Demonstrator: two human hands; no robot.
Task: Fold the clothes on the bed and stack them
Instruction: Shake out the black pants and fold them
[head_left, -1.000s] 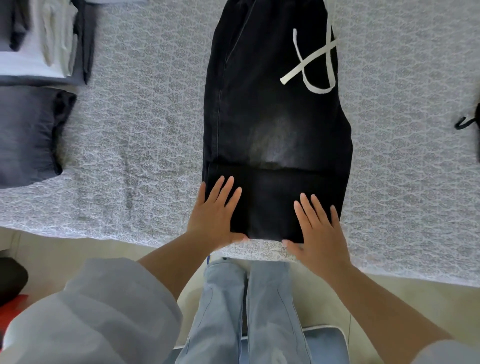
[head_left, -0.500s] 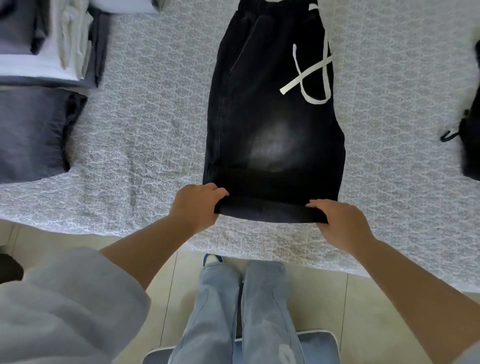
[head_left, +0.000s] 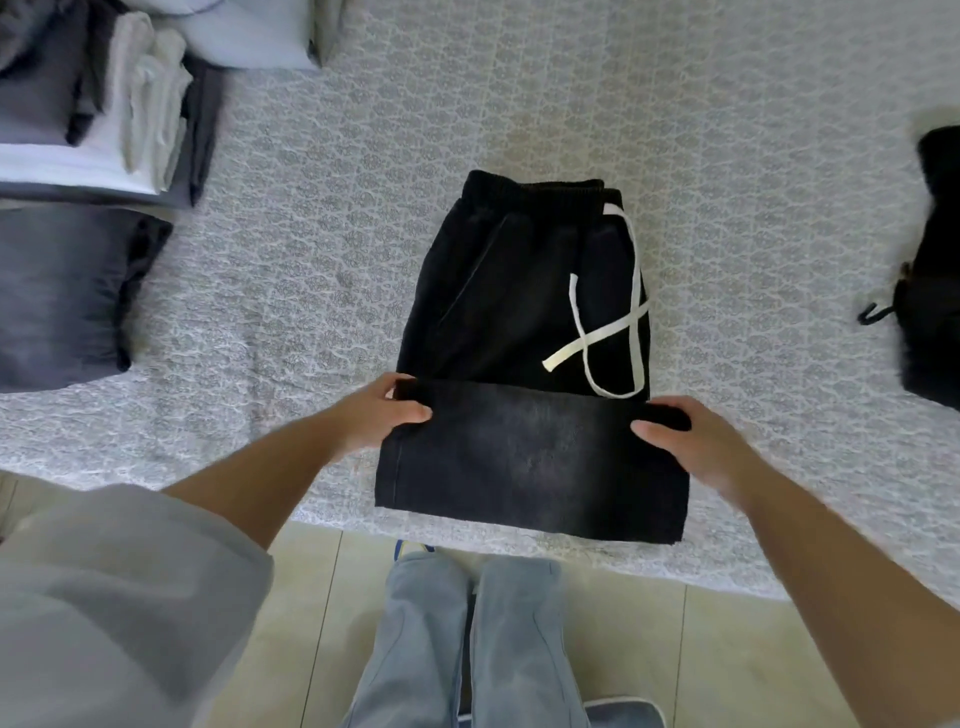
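garment: black shorts (head_left: 524, 312) flat on the bed (head_left: 727, 182), centre-near, waistband at the far end, hem end doubled over toward the waistband
left hand: left hand (head_left: 374, 415) grips the left corner of the folded flap, thumb on top, fingers curled round the edge
right hand: right hand (head_left: 696, 441) grips the right corner of the flap, thumb on top, rest of the fingers hidden under the cloth
why held so: both corners taken level, likely so the flap travels as one straight edge and lands square on the waistband half
step: mid-fold, flap covers about the near half; far half not yet covered
drawstring: white drawstring (head_left: 608, 332) loops loose on the right of the uncovered part; would get trapped under the fold and could leave a lump
stack: pile of folded clothes (head_left: 130, 104) far left, well apart from the shorts
other: dark grey folded piece (head_left: 57, 296) on the left, nearer than the pile; another black garment (head_left: 935, 270) at the right edge, looks unfolded
in the way: nothing lies between flap and waistband except the drawstring
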